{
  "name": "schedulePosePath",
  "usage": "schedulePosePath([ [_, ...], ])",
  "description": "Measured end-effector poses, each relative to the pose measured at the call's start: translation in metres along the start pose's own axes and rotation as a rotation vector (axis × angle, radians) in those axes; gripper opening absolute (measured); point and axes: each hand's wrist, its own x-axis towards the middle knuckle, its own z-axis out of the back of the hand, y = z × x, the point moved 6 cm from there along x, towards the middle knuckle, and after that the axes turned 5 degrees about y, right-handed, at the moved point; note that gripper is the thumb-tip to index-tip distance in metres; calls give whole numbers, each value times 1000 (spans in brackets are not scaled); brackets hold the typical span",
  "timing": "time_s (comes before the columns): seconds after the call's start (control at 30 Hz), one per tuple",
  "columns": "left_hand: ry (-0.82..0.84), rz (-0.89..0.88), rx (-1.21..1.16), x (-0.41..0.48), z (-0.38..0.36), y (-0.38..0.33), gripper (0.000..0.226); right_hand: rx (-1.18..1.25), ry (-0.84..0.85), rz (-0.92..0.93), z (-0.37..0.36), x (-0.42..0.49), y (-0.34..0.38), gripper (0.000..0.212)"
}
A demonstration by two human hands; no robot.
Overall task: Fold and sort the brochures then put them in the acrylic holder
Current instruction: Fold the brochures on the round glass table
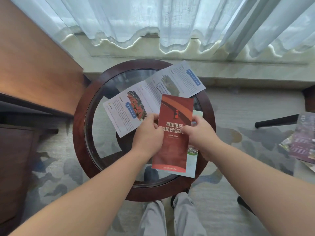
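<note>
Round glass-topped counter is carrying an unfolded glossy leaflet; both hands' fingers are pinching a folded red brochure.

On my feed, sheer white curtains hang across the far window, letting soft daylight fall on a pale marble sill. A round dark-wood table with a glass top stands in the middle on a grey-and-beige patterned carpet. To the left I see a brown wooden panel and, nearer, a dark wooden cabinet. A black furniture leg shows at the right.
</note>
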Motion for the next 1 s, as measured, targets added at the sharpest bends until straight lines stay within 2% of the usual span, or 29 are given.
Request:
schedulePosePath([
  [0.07, 39, 1, 121, 1, -20, 6, 17, -262, -123, 60, 19, 0, -8, 45],
  [0.17, 79, 13, 236, 4, -44, 14, 20, -443, -112, 103, 28, 1, -21, 74],
  [0.27, 63, -6, 334, 10, -56, 16, 21, -555, -114, 115, 32, 6, -31, 85],
  [0.43, 18, -81, 448, 19, -61, 14, 20, -680, -110, 181, 32, 13, -36, 86],
  [0.57, -35, -117, 564, 21, -60, 8, 36, -975, -101, 285, 38, 17, -29, 89],
  [0.67, -101, -326, 728, 13, -74, -7, 52, -1212, -16, 342, 38, 22, -26, 103],
  [0.77, -27, -480, 717, 17, -101, -24, 59, -1325, 55, 380, 37, 29, -24, 108],
  [0.9, 86, -483, 819, 41, -132, -21, 66, -1367, 89, 386, 38, 33, -25, 110],
  [1.0, 80, -500, 934, 47, -139, -5, 71, -1377, 69, 372, 41, 35, -29, 108],
])
